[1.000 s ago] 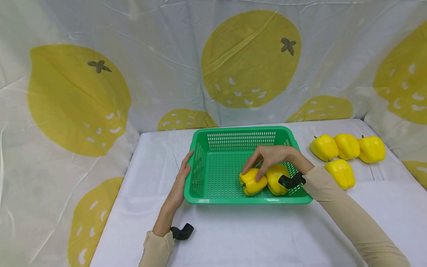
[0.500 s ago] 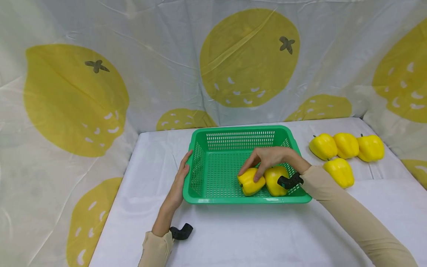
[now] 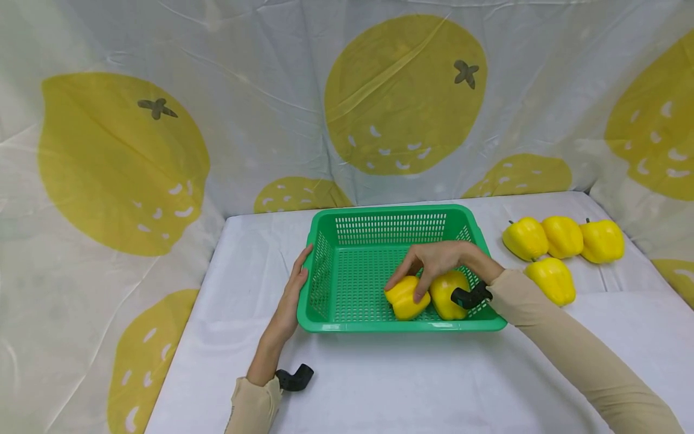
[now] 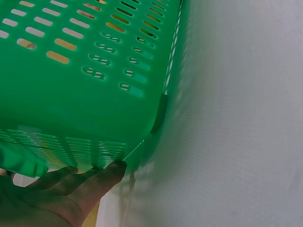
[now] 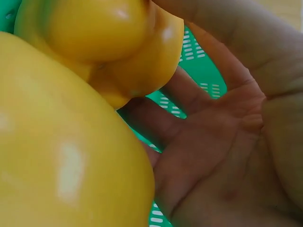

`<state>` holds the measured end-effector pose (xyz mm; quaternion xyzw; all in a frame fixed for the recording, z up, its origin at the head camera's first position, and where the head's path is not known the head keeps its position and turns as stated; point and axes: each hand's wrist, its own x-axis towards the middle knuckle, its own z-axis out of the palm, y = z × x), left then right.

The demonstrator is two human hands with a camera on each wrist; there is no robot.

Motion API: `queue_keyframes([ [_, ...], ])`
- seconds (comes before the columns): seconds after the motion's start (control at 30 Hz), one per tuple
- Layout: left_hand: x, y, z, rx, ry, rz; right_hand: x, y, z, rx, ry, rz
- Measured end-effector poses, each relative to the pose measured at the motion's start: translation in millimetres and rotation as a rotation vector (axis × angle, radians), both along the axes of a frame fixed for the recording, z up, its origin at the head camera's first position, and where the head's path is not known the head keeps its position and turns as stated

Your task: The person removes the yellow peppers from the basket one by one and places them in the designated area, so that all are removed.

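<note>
Inside the green plastic basket (image 3: pixel 401 327), my right hand (image 3: pixel 440 260) holds a yellow bell pepper (image 3: pixel 406 304) between thumb and fingers, near the front wall. Just right of it lies a second yellow bell pepper (image 3: pixel 447 296), partly covered by the wrist camera. In the right wrist view this second pepper (image 5: pixel 71 142) fills the near left, while the held pepper (image 5: pixel 128 42) shows beyond it at the fingers. My left hand (image 3: pixel 290 301) rests against the basket's left side. Its extended fingers (image 4: pixel 97 187) touch the outer wall in the left wrist view.
Right of the basket several more yellow bell peppers (image 3: pixel 561 237) lie on the white-covered table (image 3: pixel 412 380), with one pepper (image 3: pixel 552 282) nearer the front. Behind the table hangs a pale cloth (image 3: pixel 260 108) printed with large lemons.
My right hand has lowered the pepper slightly and tilted it, staying near the basket's front. The left hand keeps its place on the basket's side.
</note>
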<state>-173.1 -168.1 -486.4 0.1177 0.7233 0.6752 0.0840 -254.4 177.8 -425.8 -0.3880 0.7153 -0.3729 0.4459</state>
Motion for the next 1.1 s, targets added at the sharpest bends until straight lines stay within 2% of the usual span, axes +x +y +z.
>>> queue_keyframes([
  [0.27, 1.0, 0.1, 0.1, -0.013, -0.013, 0.005, 0.7, 0.3, 1.0, -0.013, 0.046, 0.000],
  [0.43, 1.0, 0.4, 0.7, -0.017, -0.009, 0.006, 0.5, 0.8, 2.5, -0.015, 0.085, -0.036],
  [0.73, 1.0, 0.4, -0.4, -0.007, -0.005, 0.000, -0.1, 2.4, 8.4, -0.153, 0.142, -0.129],
  [0.93, 1.0, -0.1, -0.4, -0.002, -0.004, -0.001, 0.0, 5.0, 17.0, -0.222, 0.167, -0.234],
  [1.1, -0.1, 0.8, -0.3, 0.008, 0.000, -0.006, 2.2, 9.2, 25.7, -0.240, 0.214, -0.376],
])
